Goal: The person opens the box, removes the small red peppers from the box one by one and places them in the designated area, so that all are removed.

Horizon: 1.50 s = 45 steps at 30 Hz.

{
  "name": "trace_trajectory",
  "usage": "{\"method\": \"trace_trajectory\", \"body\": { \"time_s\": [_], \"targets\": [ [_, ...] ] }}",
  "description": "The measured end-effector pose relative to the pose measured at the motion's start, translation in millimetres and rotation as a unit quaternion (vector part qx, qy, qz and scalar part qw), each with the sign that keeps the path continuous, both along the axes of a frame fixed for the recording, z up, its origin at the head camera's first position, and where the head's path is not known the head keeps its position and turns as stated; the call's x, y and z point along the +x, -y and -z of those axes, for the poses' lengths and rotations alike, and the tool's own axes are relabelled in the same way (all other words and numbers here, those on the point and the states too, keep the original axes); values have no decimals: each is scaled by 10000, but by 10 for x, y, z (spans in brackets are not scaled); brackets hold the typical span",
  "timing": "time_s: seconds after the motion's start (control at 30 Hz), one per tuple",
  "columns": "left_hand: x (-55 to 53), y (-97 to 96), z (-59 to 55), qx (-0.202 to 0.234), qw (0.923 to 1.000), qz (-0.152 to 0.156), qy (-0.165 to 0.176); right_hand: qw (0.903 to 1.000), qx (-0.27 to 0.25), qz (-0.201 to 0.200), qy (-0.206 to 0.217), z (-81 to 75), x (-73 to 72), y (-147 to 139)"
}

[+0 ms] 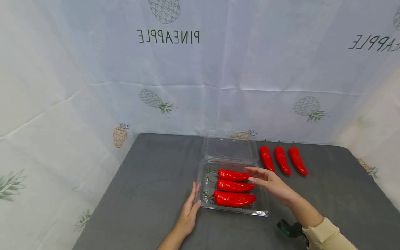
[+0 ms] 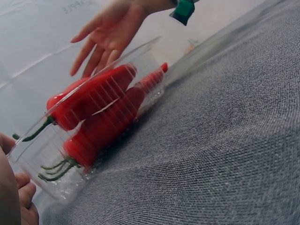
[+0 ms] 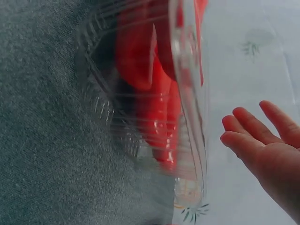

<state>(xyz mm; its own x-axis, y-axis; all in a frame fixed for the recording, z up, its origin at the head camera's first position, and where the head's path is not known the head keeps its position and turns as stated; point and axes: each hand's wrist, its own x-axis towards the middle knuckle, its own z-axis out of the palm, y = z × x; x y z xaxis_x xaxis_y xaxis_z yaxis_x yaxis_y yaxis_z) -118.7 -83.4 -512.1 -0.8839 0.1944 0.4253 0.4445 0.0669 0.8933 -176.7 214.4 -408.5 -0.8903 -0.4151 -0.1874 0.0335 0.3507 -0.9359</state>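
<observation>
A clear plastic clamshell container (image 1: 261, 211) lies on the table with its lid (image 1: 229, 149) folded back away from me. Three long red chili peppers (image 1: 235, 199) with green stems lie side by side in it, stems to the left. At the container's left front corner, my left hand (image 1: 186, 213) holds the rim, its fingers along the outer wall. My right hand (image 1: 270, 182) hovers over the right ends of the peppers, fingers loosely extended. In the right wrist view that hand (image 3: 269, 143) is apart from the container and holds nothing.
Behind and to the right of the container, three more red chili peppers (image 1: 282, 160) lie in a row on the dark grey table (image 1: 156, 180). A pale cloth with pineapple prints (image 1: 218, 66) hangs along the table's back and sides.
</observation>
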Motion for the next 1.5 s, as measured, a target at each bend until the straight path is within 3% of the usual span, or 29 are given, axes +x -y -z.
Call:
{"method": "trace_trajectory", "body": {
  "time_s": [0.37, 0.7, 1.1, 1.5],
  "targets": [
    [36, 15, -23, -66, 9994, -41, 349, 9975, 28, -700, -15, 79, 77, 230],
    [29, 9, -16, -81, 9997, -49, 215, 9906, 212, -1298, -370, 182, 114, 396],
    [15, 4, -9, -108, 9996, -42, 267, 9790, 1235, -1378, -857, 196, 134, 471],
    [1, 4, -6, -91, 9997, -80, 194, 9724, 1399, -1375, -1262, 245, 144, 477]
  ]
}}
